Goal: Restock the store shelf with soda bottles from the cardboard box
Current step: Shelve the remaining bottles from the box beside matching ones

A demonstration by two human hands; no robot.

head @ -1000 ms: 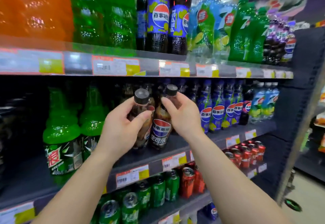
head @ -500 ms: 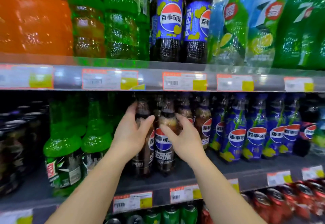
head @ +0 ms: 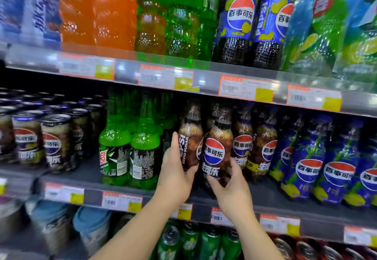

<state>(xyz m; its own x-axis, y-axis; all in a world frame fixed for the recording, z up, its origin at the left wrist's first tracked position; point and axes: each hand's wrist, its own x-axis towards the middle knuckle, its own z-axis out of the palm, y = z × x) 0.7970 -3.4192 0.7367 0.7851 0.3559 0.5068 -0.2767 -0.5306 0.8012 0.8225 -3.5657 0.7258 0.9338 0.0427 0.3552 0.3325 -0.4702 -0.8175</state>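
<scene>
Two small dark cola bottles stand side by side on the middle shelf [head: 285,204]. My left hand [head: 175,176] wraps the lower body of the left cola bottle [head: 190,137], the one marked zero sugar. My right hand [head: 232,186] grips the base of the right cola bottle [head: 217,149], whose round red, white and blue logo faces me. Both bottles stand upright between the green bottles and more cola bottles of the same kind [head: 253,147]. The cardboard box is out of view.
Green soda bottles [head: 130,149] stand left of my hands, dark cans [head: 51,139] further left, blue-labelled bottles [head: 318,161] to the right. Large orange, green and cola bottles fill the top shelf [head: 204,71]. Green and red cans sit on the shelf below.
Both hands have slid down the bottles from neck height to their lower bodies as the bottles went deeper onto the shelf. The camera has moved closer and turned left.
</scene>
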